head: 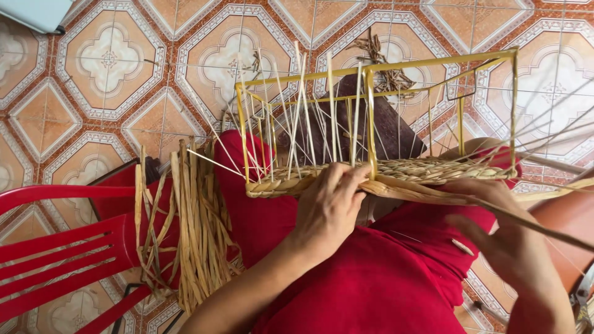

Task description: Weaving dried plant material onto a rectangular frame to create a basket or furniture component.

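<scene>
- Basket [377, 176] lies on the red lap, its woven rim running left to right.
- Left hand [328, 207] pinches the rim beside the yellow frame [370, 117].
- Right hand [495, 226], half-curled, holds a strand [538, 226] trailing right.

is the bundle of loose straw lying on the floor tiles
No, the bundle of loose straw is draped over the red plastic chair beside the person's lap.

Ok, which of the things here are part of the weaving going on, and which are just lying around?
In use:
yellow wire frame
woven straw base
straw strand
left hand
right hand

Lying about:
bundle of straw
red plastic chair
dried scraps on the tile floor
</scene>
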